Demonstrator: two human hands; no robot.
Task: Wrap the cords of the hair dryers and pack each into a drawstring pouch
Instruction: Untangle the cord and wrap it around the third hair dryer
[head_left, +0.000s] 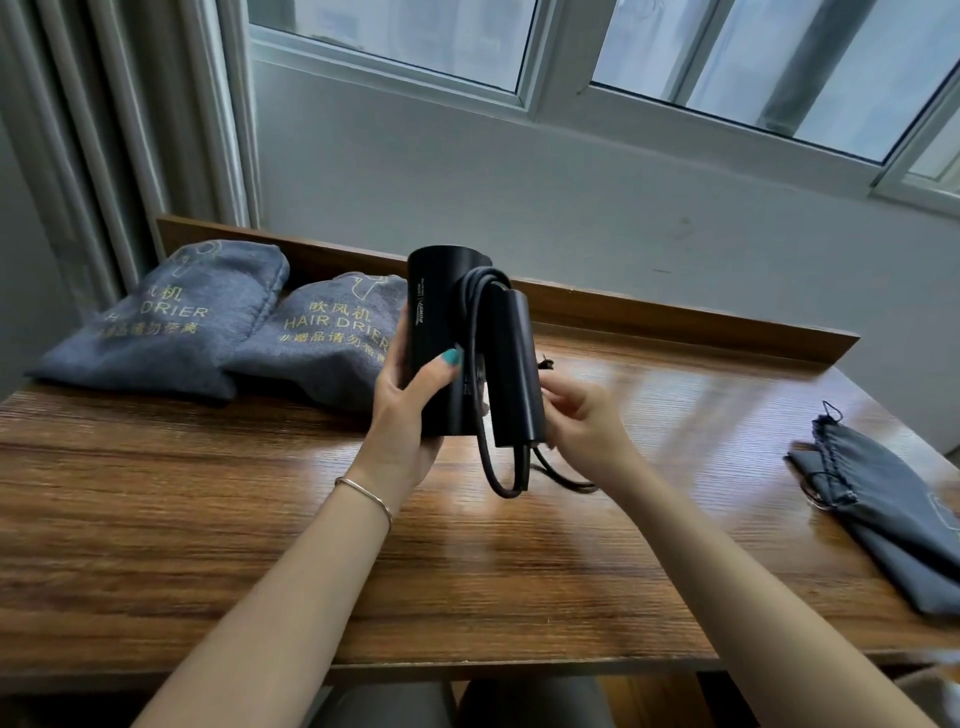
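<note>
A black folded hair dryer (441, 322) stands upright above the middle of the wooden table (208, 519). My left hand (410, 410) grips its barrel from the left. Its black cord (483, 364) is looped over the folded handle (517, 374), with a loop hanging below. My right hand (576, 421) pinches the cord's end beside the handle, where a small plug tip shows. Two stuffed grey drawstring pouches marked HAIR DRIER lie at the back left: the far left pouch (171, 317) and the second pouch (322, 343). An empty flat grey pouch (883, 509) lies at the right edge.
A low wooden ledge (675, 322) runs along the table's back. Behind it are a white wall and a window. A curtain (104, 130) hangs at the left. The table's front edge is close to my body.
</note>
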